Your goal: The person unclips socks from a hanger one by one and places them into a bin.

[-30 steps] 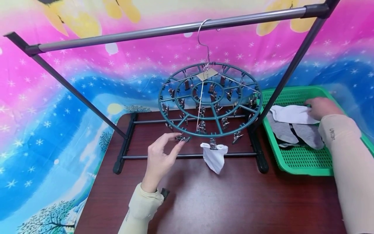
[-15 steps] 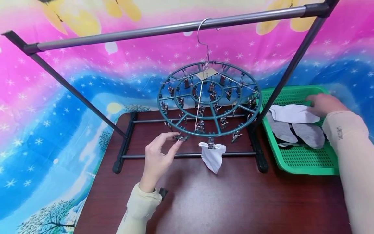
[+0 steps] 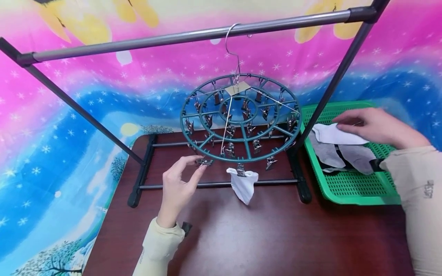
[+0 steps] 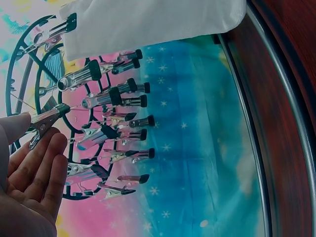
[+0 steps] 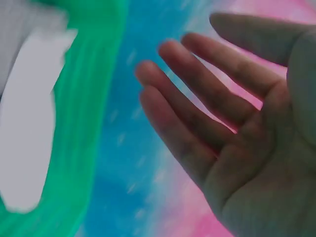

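Observation:
My left hand (image 3: pixel 177 188) pinches the handles of a metal clip (image 3: pixel 205 162) on the front rim of a round green sock hanger (image 3: pixel 221 156). Nothing is between that clip's tips (image 4: pixel 63 108) in the left wrist view. Just right of it, a small white sock (image 3: pixel 243 187) hangs from another clip. Over the basket is my right hand (image 3: pixel 383 124), its fingers loosely extended and holding nothing in the right wrist view. Below its fingertips lies a white sock (image 3: pixel 340 135), on top of grey socks (image 3: pixel 359 158) with black parts.
A green plastic basket (image 3: pixel 359 200) stands at the table's right. The hanger hooks over the top bar (image 3: pixel 138 45) of a metal rack, whose feet (image 3: pixel 132 199) rest on the dark red table (image 3: pixel 269 237). A colourful printed cloth (image 3: pixel 103 96) covers the wall behind.
My right hand has risen from the basket's far right side and moved left above the white sock. My left hand keeps its pinch on the clip. The head view has shifted slightly right.

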The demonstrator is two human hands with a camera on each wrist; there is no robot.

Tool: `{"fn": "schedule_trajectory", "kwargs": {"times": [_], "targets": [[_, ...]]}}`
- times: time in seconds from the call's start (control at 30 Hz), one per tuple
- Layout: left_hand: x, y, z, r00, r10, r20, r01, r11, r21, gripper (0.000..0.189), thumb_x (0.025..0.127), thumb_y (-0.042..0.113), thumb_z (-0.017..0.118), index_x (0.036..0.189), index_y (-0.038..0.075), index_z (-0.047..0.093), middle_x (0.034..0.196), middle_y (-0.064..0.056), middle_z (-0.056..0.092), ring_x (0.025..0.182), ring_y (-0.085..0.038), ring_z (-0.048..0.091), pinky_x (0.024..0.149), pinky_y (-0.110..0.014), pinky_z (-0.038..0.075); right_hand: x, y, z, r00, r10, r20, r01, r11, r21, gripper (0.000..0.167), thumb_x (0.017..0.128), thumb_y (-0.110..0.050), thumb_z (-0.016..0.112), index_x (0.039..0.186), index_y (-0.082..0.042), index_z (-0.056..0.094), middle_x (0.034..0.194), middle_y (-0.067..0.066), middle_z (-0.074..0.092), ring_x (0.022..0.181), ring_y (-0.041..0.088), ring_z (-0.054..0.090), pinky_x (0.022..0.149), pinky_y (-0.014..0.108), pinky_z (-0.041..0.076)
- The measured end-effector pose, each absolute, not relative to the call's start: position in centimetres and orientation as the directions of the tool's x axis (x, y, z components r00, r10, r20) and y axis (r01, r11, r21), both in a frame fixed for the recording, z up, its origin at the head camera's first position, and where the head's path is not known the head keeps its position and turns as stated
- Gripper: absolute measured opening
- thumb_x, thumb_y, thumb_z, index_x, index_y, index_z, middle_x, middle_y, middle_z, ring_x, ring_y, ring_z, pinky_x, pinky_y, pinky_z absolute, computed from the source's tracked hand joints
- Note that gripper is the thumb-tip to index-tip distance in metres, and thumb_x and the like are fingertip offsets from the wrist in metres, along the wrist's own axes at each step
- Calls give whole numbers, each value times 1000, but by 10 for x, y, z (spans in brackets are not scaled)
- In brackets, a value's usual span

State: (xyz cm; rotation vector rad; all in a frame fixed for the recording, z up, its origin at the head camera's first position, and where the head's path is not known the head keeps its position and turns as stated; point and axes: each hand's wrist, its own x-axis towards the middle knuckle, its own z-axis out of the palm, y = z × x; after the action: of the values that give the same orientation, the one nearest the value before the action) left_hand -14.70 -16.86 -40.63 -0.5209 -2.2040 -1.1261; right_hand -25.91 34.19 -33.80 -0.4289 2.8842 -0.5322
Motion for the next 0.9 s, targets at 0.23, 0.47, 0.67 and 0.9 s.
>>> {"fn": "schedule_trajectory", "kwargs": {"times": [0.23, 0.47, 0.67, 0.9], "targets": [[-149, -175, -401, -744, 52, 666, 573, 562, 596, 28, 90, 14, 82, 117, 10, 74, 107, -4, 78, 94, -17, 74, 83, -19, 53, -216, 275, -337, -829, -549, -110, -432, 752, -498, 31, 97, -25, 74, 127, -19, 73, 119, -3, 74, 101, 11, 71, 80, 26, 58], [-151, -181, -401, -739, 29, 673, 568, 564, 599, 27, 90, 13, 81, 117, 9, 75, 104, -5, 79, 91, -20, 73, 72, -17, 47, -189, 210, -377, -652, -736, -183, -525, 613, -591, 42, 101, -38, 68, 136, -16, 68, 127, -2, 73, 111, 15, 72, 94, 38, 59], [-153, -184, -402, -742, 14, 670, 558, 566, 607, 27, 91, 12, 80, 117, 9, 74, 101, -5, 79, 90, -21, 74, 76, -16, 48, -176, 152, -423, -633, -759, -154, -588, 600, -543, 69, 97, -46, 70, 150, -4, 53, 146, 11, 61, 133, 27, 60, 109, 50, 50], [-154, -184, -403, -763, 22, 646, 542, 564, 622, 28, 92, 14, 80, 120, 10, 74, 104, -4, 78, 92, -21, 73, 73, -19, 48, -161, 90, -449, -695, -719, -25, -535, 540, -650, 83, 91, -50, 77, 155, -9, 44, 146, 7, 60, 128, 17, 61, 106, 42, 52]]}}
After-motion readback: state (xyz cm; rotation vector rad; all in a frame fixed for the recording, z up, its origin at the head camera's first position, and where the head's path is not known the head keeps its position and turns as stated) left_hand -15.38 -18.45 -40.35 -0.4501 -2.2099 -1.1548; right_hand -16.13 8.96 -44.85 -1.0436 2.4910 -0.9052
